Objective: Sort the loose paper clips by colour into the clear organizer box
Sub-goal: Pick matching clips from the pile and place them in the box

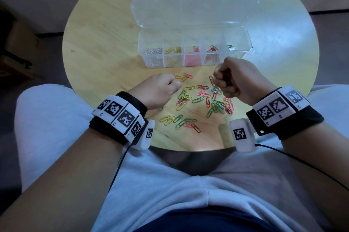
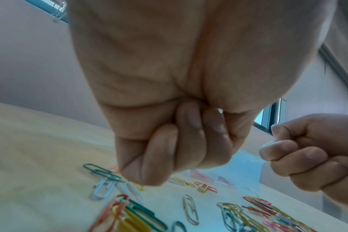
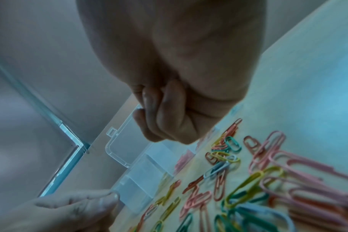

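The clear organizer box (image 1: pixel 249 44) stands open on the round wooden table (image 1: pixel 105 43), its lid (image 1: pixel 194 11) folded back. Its compartments hold, left to right, white (image 1: pixel 154 51), yellow (image 1: pixel 172 50), pink (image 1: pixel 196 49), red (image 1: pixel 212 48) and green clips (image 1: pixel 230 46). Loose mixed clips (image 1: pixel 204 99) lie in front of the box. My left hand (image 1: pixel 174 85) hovers low over their left edge, fingers curled into the palm (image 2: pixel 189 141). My right hand (image 1: pixel 219 77) is a raised fist just before the box (image 3: pixel 169 117). No clip shows in either hand.
My lap and both forearms fill the near side below the table's front edge. A dark cardboard box (image 1: pixel 17 58) sits on the floor to the left. Bare tabletop lies left and right of the organizer.
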